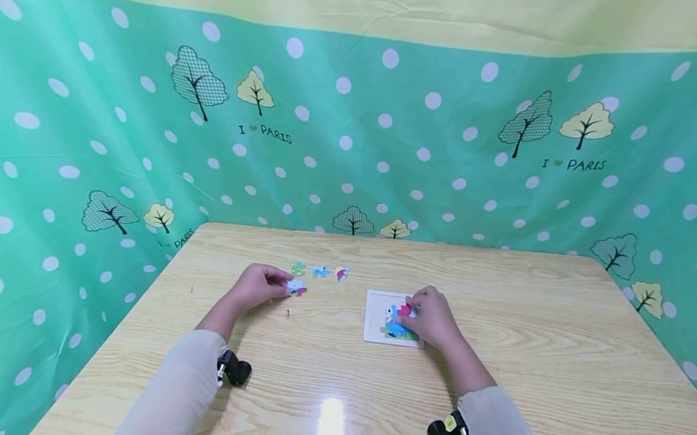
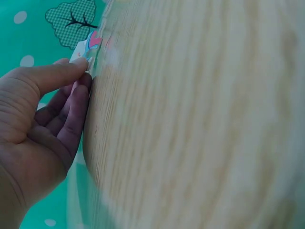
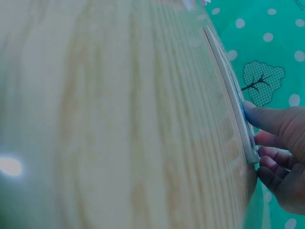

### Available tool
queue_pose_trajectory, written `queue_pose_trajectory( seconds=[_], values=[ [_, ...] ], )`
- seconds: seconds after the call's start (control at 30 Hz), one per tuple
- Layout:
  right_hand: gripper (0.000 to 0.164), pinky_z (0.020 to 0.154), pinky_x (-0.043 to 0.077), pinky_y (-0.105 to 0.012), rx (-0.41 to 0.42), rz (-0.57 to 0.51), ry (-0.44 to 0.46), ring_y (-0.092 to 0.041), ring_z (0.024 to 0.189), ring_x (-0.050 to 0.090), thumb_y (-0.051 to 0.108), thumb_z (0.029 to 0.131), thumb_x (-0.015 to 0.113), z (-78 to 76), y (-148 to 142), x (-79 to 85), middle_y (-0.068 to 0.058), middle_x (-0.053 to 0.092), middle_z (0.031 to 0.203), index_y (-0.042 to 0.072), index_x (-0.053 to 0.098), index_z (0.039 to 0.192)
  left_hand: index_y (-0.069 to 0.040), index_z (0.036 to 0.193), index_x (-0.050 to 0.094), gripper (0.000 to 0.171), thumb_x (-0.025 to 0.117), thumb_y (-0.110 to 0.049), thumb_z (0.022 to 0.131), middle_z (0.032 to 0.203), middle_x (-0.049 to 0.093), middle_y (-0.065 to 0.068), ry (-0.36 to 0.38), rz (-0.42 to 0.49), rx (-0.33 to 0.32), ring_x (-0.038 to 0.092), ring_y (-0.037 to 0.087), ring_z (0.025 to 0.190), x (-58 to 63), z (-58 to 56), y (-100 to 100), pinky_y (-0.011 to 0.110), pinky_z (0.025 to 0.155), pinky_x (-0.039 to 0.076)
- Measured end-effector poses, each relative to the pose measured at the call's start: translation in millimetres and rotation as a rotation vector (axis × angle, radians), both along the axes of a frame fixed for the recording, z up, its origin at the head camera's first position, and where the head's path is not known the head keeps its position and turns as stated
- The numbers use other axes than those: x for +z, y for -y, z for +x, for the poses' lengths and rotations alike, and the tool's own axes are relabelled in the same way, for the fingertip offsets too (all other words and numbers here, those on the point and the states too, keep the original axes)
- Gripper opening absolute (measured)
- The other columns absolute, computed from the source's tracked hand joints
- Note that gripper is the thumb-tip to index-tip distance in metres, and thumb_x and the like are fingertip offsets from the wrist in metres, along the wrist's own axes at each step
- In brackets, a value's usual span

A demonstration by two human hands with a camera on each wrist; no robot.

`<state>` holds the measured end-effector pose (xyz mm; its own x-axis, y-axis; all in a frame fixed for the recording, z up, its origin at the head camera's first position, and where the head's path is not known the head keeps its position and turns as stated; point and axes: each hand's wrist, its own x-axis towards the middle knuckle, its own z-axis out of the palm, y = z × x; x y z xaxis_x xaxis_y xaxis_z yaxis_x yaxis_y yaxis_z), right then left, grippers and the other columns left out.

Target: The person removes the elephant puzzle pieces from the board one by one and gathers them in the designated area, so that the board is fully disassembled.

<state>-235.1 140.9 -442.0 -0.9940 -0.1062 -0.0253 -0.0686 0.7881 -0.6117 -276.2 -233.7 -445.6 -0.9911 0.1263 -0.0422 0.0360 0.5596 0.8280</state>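
My left hand (image 1: pixel 259 283) pinches a white, blue and pink jigsaw piece (image 1: pixel 297 286) between thumb and fingers, low over the table's left side. In the left wrist view that piece shows beyond the fingertips. My right hand (image 1: pixel 434 318) is over the right part of a white puzzle tray (image 1: pixel 368 320), thumb and index finger about a red-and-blue jigsaw piece (image 1: pixel 404 311). Joined blue and green pieces (image 1: pixel 398 331) lie in the tray's lower right part. The hand covers the tray's upper right corner. From the right wrist, the tray (image 3: pixel 233 95) appears edge-on, its pieces hidden.
Behind the left hand's piece lie a green jigsaw piece (image 1: pixel 298 268), a blue one (image 1: pixel 320 271) and a red-and-yellow one (image 1: pixel 342 273). A tiny brown scrap (image 1: pixel 287 313) is on the wooden table (image 1: pixel 291 367). A green dotted curtain (image 1: pixel 354 125) hangs behind.
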Motion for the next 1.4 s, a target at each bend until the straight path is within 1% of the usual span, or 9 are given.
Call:
queue_pose_trajectory(
  seconds=[0.13,0.23,0.3,0.63,0.77,0.83,0.93,1.13,1.4],
  values=[
    [0.049,0.098,0.052,-0.046,-0.001,-0.001,-0.001,-0.033,0.112,0.054,0.018,0.087,0.086,-0.9,0,-0.5,-0.018,0.057,0.123,-0.008,0.069,0.126,0.001,0.111,0.078,0.023,0.08,-0.003,0.088,0.091,0.071,0.006,-0.036,-0.087,-0.014,0.061,0.018,0.084,0.6,-0.1,0,0.028,0.074,0.053],
    [0.049,0.097,0.051,-0.045,-0.001,0.003,-0.003,-0.033,0.111,0.054,0.018,0.088,0.086,-1.5,-1,-1.5,-0.017,0.057,0.122,-0.008,0.069,0.126,0.0,0.11,0.078,0.022,0.08,-0.004,0.089,0.091,0.071,0.005,-0.037,-0.114,-0.02,0.06,0.018,0.084,0.6,0.3,-1,0.029,0.073,0.052],
    [0.05,0.098,0.051,-0.045,0.0,0.006,-0.003,-0.033,0.112,0.053,0.019,0.088,0.086,-1.7,-1,-2.2,-0.017,0.057,0.123,-0.008,0.069,0.126,0.0,0.112,0.078,0.023,0.08,-0.005,0.089,0.093,0.071,0.006,-0.032,-0.111,-0.02,0.06,0.018,0.084,0.4,0.5,0,0.029,0.073,0.052],
    [0.05,0.098,0.051,-0.046,-0.005,0.01,-0.008,-0.033,0.112,0.054,0.019,0.088,0.086,-1.7,-1,-2.0,-0.017,0.057,0.123,-0.008,0.069,0.126,0.002,0.116,0.075,0.028,0.078,-0.002,0.089,0.103,0.073,0.01,-0.015,0.025,-0.013,0.063,0.02,0.089,1.1,1.6,-2,0.027,0.071,0.056],
    [0.049,0.096,0.052,-0.045,-0.002,0.011,-0.007,-0.031,0.109,0.054,0.019,0.088,0.086,-0.8,-1,-1.4,-0.015,0.057,0.121,-0.008,0.069,0.126,0.003,0.118,0.074,0.03,0.079,-0.004,0.089,0.101,0.072,0.01,0.0,0.11,-0.015,0.062,0.019,0.085,3.0,5.1,-9,0.026,0.065,0.056],
    [0.049,0.096,0.052,-0.044,0.005,0.01,-0.008,-0.031,0.108,0.054,0.018,0.088,0.086,-0.3,-1,-0.9,-0.015,0.058,0.12,-0.007,0.069,0.126,0.003,0.118,0.074,0.031,0.08,-0.006,0.089,0.101,0.072,0.01,-0.001,0.132,-0.022,0.062,0.019,0.085,4.8,7.0,-13,0.026,0.063,0.054],
    [0.049,0.095,0.052,-0.044,0.022,0.011,-0.016,-0.03,0.108,0.054,0.018,0.088,0.085,0.3,-1,-0.4,-0.014,0.058,0.12,-0.007,0.069,0.127,0.002,0.119,0.075,0.032,0.081,-0.008,0.089,0.103,0.072,0.009,-0.016,0.131,-0.028,0.063,0.019,0.089,7.7,8.9,-19,0.025,0.063,0.052],
    [0.051,0.095,0.052,-0.043,0.039,0.025,-0.027,-0.03,0.109,0.053,0.02,0.089,0.085,0.9,-1,-0.3,-0.014,0.058,0.121,-0.007,0.068,0.129,-0.001,0.118,0.076,0.03,0.08,-0.011,0.09,0.107,0.073,0.006,-0.009,0.142,-0.041,0.062,0.021,0.095,11.1,10.5,-33,0.025,0.067,0.052],
    [0.051,0.096,0.052,-0.045,0.039,0.027,-0.026,-0.031,0.111,0.054,0.019,0.089,0.085,1.9,-1,0.1,-0.015,0.058,0.123,-0.007,0.068,0.129,0.0,0.117,0.076,0.03,0.081,-0.012,0.09,0.105,0.072,0.007,-0.015,0.178,-0.066,0.063,0.022,0.094,12.5,13.2,-48,0.029,0.071,0.051]
  ],
)
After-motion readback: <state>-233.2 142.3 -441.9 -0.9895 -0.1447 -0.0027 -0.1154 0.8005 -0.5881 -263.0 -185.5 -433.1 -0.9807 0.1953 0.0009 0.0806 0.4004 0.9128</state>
